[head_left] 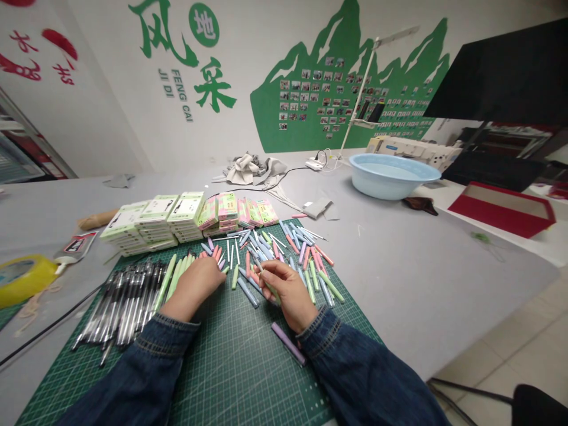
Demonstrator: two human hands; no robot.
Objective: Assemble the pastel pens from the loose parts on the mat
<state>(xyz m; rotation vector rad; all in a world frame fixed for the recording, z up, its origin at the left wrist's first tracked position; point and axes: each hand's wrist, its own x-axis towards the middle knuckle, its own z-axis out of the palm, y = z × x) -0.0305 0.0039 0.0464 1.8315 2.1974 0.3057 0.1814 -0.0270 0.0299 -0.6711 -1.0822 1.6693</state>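
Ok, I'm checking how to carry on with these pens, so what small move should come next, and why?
Probably lay the pale green pen from your right hand with the pale green pens by your left hand. Those lie roughly side by side next to the black pens, while the others on the cutting mat lie mixed.

Just one cam here, worn on the head, tilted forward and down, pretty close over the left hand (193,284) and right hand (290,294) on the green cutting mat (239,378), wide enough to catch the far wall (102,100) up top.
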